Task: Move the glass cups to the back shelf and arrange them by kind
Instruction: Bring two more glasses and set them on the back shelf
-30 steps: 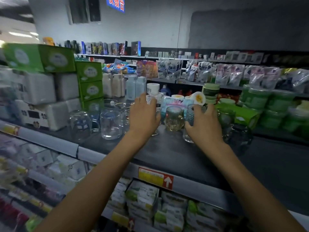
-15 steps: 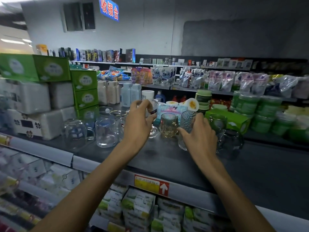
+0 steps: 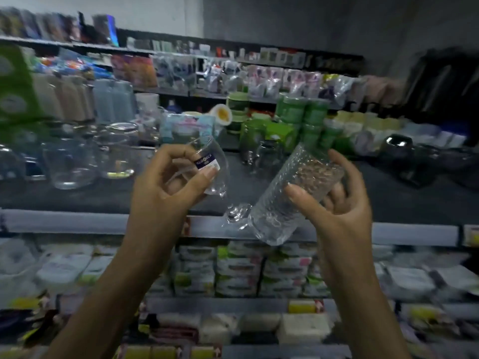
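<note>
My left hand [image 3: 168,185] grips a clear stemmed glass [image 3: 216,174] with a dark label, its foot pointing down and to the right. My right hand [image 3: 339,200] grips a tall textured clear tumbler [image 3: 290,198], tilted with its base toward the lower left. Both glasses are lifted in front of the dark shelf top [image 3: 388,200]. Several clear glass mugs [image 3: 72,164] stand on the shelf at the left. A green glass [image 3: 250,141] and a dark glass [image 3: 270,154] stand behind my hands. The picture is blurred.
A dark round pot [image 3: 396,149] sits on the shelf at the right. Green tubs [image 3: 303,112] and green boxes [image 3: 15,84] crowd the back and left. Packaged goods fill the lower shelves [image 3: 233,273]. A far shelf [image 3: 207,73] holds bags and bottles.
Both hands have taken a glass each off the shelf top and pulled them back toward me. The camera has moved closer and tilted down.
</note>
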Demonstrator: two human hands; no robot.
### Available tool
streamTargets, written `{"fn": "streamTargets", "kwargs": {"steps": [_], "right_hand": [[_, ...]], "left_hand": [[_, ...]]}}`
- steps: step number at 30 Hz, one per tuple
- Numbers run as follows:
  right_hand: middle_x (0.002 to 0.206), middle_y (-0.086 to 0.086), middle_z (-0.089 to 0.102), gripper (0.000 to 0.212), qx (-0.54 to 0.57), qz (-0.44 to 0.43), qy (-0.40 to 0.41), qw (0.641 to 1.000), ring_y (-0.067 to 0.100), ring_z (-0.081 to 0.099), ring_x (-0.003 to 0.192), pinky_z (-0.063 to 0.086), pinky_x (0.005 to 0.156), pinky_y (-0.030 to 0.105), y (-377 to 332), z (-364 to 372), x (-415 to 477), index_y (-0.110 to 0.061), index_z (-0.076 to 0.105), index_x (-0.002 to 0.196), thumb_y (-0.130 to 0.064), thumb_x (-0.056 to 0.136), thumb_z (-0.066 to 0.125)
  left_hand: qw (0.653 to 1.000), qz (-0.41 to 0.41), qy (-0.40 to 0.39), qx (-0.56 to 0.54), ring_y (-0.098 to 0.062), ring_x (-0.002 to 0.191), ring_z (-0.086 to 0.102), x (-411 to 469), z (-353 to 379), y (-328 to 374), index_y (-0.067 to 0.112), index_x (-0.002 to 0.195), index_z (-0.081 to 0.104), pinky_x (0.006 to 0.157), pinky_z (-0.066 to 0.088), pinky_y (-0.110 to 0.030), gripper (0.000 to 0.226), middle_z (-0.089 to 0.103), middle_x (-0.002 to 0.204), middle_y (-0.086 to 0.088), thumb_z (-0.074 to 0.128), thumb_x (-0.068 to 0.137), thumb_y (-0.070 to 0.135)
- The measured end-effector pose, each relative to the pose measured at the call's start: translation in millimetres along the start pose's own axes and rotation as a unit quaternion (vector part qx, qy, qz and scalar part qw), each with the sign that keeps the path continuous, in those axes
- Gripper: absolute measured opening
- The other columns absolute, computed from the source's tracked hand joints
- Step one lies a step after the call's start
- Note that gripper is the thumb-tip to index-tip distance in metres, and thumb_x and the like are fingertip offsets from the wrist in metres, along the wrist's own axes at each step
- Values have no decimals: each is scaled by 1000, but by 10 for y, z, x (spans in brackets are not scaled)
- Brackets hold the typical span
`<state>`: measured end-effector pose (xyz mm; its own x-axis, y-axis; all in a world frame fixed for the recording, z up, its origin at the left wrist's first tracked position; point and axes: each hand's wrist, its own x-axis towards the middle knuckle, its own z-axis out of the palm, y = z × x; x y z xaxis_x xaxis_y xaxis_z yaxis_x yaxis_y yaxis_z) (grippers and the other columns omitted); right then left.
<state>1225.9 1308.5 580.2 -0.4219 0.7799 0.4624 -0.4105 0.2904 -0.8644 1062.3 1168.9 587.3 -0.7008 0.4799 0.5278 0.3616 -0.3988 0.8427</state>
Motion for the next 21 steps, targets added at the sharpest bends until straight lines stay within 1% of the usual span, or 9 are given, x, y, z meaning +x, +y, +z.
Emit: {"fn": "streamTargets", "kwargs": {"steps": [3,5,7,9,13,15,18,20,21], "right_hand": [[118,-16,74,61,-19,49,39,998,6,69,113,59,84,27,15,-535,-243,-35,67,122,-30,64,87],[118,-18,73,54,-46,77,76,993,8,66,118,57,90,35,32,-934,-367,-38,72,114,-35,63,90],[126,-11,72,64,-51,99,118,987,16,64,124,55,95,41,22,-1352,-467,-35,72,119,-36,60,96],[130,-11,70,75,-50,107,163,980,15,63,126,54,95,40,-35,-1799,-547,-35,69,125,-40,56,98],[125,-12,73,65,-67,88,221,969,12,67,119,58,87,31,-265,-2731,-674,-37,73,119,-35,58,96],[121,-13,74,59,-76,76,255,961,8,69,114,58,82,23,-381,-3265,-716,-37,75,114,-32,57,90],[121,-17,74,62,-113,68,283,950,5,69,113,59,81,20,-578,-4044,-745,-35,72,122,-29,62,89],[120,-18,74,63,-133,63,307,940,4,70,112,61,84,24,-685,-4522,-771,-36,71,123,-29,63,88],[120,-18,74,63,-140,58,318,936,4,69,112,60,90,31,-745,-4739,-782,-36,71,123,-29,64,88]], "left_hand": [[999,-20,-14,-23,-13,98,71,-309,429,-164,21,105,64,91,61,-49,29,73,106,0,77,80,20],[997,-51,-25,-49,-14,105,73,-481,733,-255,25,116,63,91,60,-46,44,75,114,3,79,75,20],[993,-82,-51,-67,-15,109,73,-616,1060,-305,30,129,60,86,61,-36,63,75,120,4,83,71,19],[989,-98,-84,-75,-12,111,73,-732,1432,-301,30,134,60,78,60,-23,74,76,121,9,85,66,17],[979,-120,-125,-106,-8,110,73,-1001,2351,-262,25,122,70,75,58,-18,69,78,114,11,86,56,15],[975,-125,-148,-111,-9,112,72,-1156,2897,-252,25,118,72,80,59,-22,72,78,114,11,90,48,22],[968,-130,-183,-109,-12,110,74,-1376,3770,-190,27,118,71,84,60,-32,78,79,112,7,95,43,25],[960,-135,-209,-125,-15,108,75,-1520,4334,-153,25,122,69,85,60,-26,75,79,112,3,89,50,27],[957,-139,-219,-132,-16,107,75,-1586,4599,-144,25,123,67,86,60,-25,75,79,112,2,88,52,27]]}}
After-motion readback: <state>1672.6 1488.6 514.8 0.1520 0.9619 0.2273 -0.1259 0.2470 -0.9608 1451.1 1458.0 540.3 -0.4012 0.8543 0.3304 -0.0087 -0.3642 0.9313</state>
